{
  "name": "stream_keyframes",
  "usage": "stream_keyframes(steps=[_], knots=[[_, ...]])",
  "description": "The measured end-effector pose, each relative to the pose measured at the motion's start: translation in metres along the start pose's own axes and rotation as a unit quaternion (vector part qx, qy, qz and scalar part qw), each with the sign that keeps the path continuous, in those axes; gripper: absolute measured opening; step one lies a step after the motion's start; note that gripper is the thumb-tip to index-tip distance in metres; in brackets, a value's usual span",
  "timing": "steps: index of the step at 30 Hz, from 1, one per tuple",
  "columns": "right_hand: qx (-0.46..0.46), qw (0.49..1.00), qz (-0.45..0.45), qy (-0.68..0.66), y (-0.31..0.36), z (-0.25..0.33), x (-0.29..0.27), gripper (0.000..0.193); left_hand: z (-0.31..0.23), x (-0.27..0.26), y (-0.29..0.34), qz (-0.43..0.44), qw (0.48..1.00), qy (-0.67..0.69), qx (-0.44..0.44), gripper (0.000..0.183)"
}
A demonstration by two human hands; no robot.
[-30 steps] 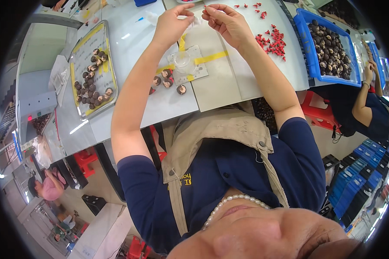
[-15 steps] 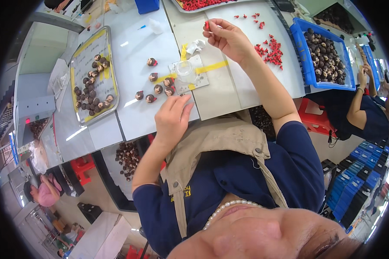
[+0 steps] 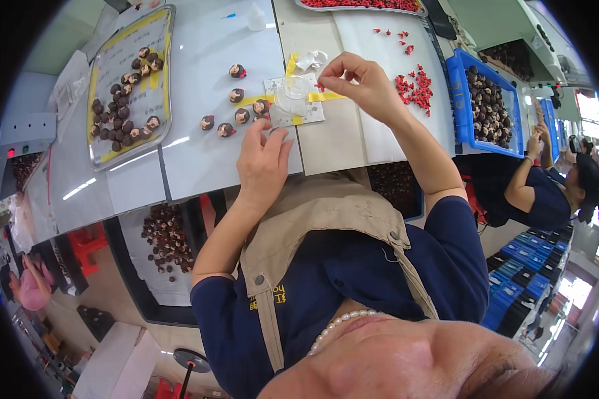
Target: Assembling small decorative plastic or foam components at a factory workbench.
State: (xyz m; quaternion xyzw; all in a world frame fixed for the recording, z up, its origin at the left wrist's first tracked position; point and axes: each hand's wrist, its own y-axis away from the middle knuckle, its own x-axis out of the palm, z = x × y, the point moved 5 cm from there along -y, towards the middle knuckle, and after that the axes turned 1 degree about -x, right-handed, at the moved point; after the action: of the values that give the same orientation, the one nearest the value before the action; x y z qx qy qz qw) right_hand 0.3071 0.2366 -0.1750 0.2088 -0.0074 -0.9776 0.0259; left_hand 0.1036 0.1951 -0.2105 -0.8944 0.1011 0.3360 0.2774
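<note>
My right hand [image 3: 363,83] is raised just right of the clear round dish [image 3: 293,94]. Its thumb and fingertips pinch a small red piece [image 3: 320,86], mostly hidden by the fingers. My left hand [image 3: 263,159] is at the near side of a loose group of round doll heads with dark brown hair. Its fingertips reach one doll head [image 3: 260,118] and partly cover it; thumb and fingers are apart. Another doll head [image 3: 262,106] lies just beyond, with a bit of red on it. The dish rests on a pale square plate [image 3: 313,114] with yellow tape.
A metal tray [image 3: 168,86] with many doll heads stands on the left. Loose red pieces [image 3: 416,90] lie at right, beside a blue crate [image 3: 460,100] of doll heads. A tray of red pieces [image 3: 359,5] is at the far edge. A white bottle [image 3: 256,18] stands far off.
My right hand has come down from near the far tray to beside the dish, still pinching the red piece. My left hand has moved forward onto a doll head. The whole view has shifted.
</note>
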Motion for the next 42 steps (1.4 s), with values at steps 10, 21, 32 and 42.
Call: stream_keyframes(steps=[10,21,32,42], knots=[[-0.063,0.994,0.017,0.088,-0.003,0.013,0.019,0.01,0.013,0.006,0.005,0.012,1.0,0.023,0.008,0.022],[-0.122,0.974,0.017,0.188,-0.007,0.026,0.022,0.008,0.024,0.018,0.021,0.11,0.762,0.565,-0.297,0.024],[-0.181,0.96,-0.013,0.211,-0.016,0.035,0.023,0.007,0.026,0.025,0.027,0.118,0.689,0.635,-0.329,0.026],[-0.162,0.96,-0.022,0.227,-0.021,0.033,0.026,0.008,0.028,0.025,0.026,0.116,0.691,0.636,-0.323,0.026]])
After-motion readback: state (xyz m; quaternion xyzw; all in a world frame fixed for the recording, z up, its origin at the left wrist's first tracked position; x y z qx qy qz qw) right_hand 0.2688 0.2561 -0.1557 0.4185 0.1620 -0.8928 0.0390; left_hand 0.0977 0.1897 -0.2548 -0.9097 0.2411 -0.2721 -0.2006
